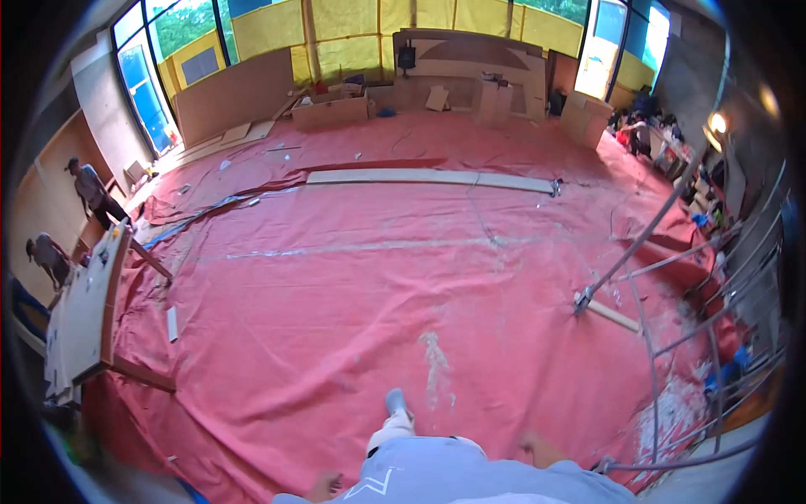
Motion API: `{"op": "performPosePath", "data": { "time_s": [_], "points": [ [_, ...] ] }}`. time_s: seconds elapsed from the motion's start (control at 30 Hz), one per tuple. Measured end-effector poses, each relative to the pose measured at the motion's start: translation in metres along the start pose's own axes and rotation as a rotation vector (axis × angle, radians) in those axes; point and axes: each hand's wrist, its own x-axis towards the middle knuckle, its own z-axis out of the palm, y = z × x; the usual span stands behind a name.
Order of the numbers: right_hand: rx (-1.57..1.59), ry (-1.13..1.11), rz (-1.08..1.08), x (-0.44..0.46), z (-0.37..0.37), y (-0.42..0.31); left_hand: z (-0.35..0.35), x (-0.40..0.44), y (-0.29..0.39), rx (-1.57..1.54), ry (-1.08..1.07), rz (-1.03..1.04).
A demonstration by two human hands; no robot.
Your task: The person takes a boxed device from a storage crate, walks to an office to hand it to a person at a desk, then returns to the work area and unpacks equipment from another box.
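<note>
My left hand (pixel 326 485) hangs low beside my grey shirt (pixel 437 470), its fingers loosely bent and apart, with nothing seen in them. On the other side of the shirt, my right hand (pixel 537 450) is smeared and its fingers cannot be made out clearly. Neither hand visibly touches an object. Below me spreads a wrinkled red floor sheet (pixel 336 319), with one of my feet (pixel 396 401) stepping on it. The metal scaffold frame (pixel 655 370) is the thing nearest my right hand.
A work table (pixel 88 311) stands at left, with two people (pixel 92 193) beside it. A long pale board (pixel 428 176) lies across the sheet. A slanted pole (pixel 638 235) rises at right. Wooden boxes (pixel 332 111) and panels line the back; another person (pixel 638 134) sits far right.
</note>
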Motion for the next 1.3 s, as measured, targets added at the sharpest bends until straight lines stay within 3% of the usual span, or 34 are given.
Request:
{"op": "performPosePath", "data": {
  "time_s": [0.03, 0.07, 0.13, 0.17, 0.2, 0.23, 0.27, 0.3, 0.37, 0.43, 0.5, 0.6, 0.67, 0.73, 0.8, 0.83, 0.93, 1.07, 1.13, 1.2, 1.27, 1.3],
  "points": [
    [0.023, -0.131, 0.298, 0.003, -0.003, 0.020, 0.008, 0.023, 0.029, 0.190, -0.007, 0.103],
    [0.065, -0.217, 0.316, -0.010, -0.018, 0.010, 0.015, 0.044, 0.059, 0.379, 0.005, 0.208],
    [0.027, -0.316, 0.301, -0.030, -0.049, -0.031, -0.018, 0.128, 0.144, 1.354, 0.112, 0.800],
    [-0.048, -0.318, 0.255, -0.020, -0.062, -0.055, -0.020, 0.146, 0.196, 1.457, 0.190, 0.795],
    [-0.119, -0.313, 0.206, -0.006, -0.072, -0.075, -0.029, 0.166, 0.246, 1.233, 0.203, 0.952],
    [0.032, -0.196, 0.188, 0.021, -0.063, -0.080, -0.030, 0.129, 0.310, 0.488, 0.156, 0.740],
    [0.286, -0.177, 0.225, 0.055, -0.054, -0.098, -0.032, 0.113, 0.373, 0.417, 0.141, 0.714],
    [0.538, -0.154, 0.263, 0.078, -0.051, -0.120, -0.029, 0.121, 0.421, 0.423, 0.160, 0.813],
    [0.391, -0.152, -0.018, 0.109, -0.089, -0.196, -0.028, 0.141, 0.497, 0.380, 0.143, 0.904],
    [0.212, -0.330, -0.141, 0.215, -0.098, -0.234, -0.030, 0.154, 0.569, 0.271, 0.095, 0.894],
    [0.306, -0.205, -0.218, 0.225, -0.178, -0.333, -0.043, 0.174, 0.606, 0.448, 0.181, 0.951],
    [0.128, 0.074, -0.271, 0.339, -0.252, -0.397, -0.085, 0.183, 0.634, 0.696, 0.275, 1.122],
    [0.118, -0.120, -0.165, 0.450, -0.289, -0.410, -0.108, 0.276, 0.588, 0.688, 0.267, 0.827],
    [-0.539, 0.120, -0.488, 0.506, -0.354, -0.450, -0.133, 0.266, 0.579, 0.413, 0.085, 0.454],
    [-0.557, 0.058, -0.443, 0.479, -0.456, -0.549, -0.141, 0.218, 0.592, -0.219, 0.067, 0.018],
    [-0.528, 0.091, -0.446, 0.484, -0.491, -0.588, -0.144, 0.212, 0.607, -0.329, 0.085, -0.087],
    [-0.424, 0.222, -0.468, 0.487, -0.576, -0.708, -0.145, 0.240, 0.644, -0.258, 0.050, -0.154],
    [-0.376, 0.368, -0.531, 0.526, -0.612, -0.793, -0.153, 0.314, 0.729, -0.086, -0.061, -0.110],
    [-0.475, 0.291, -0.551, 0.552, -0.610, -0.804, -0.173, 0.353, 0.781, -0.016, -0.087, -0.051],
    [-0.324, 0.293, -0.726, 0.613, -0.578, -0.774, -0.198, 0.393, 0.839, 0.085, -0.089, 0.059],
    [0.111, -0.154, -0.309, 0.568, -0.603, -0.802, -0.221, 0.460, 0.901, 0.277, -0.034, 0.286],
    [0.057, -0.212, -0.235, 0.583, -0.596, -0.787, -0.237, 0.499, 0.946, 0.340, 0.025, 0.425]
  ]
}}
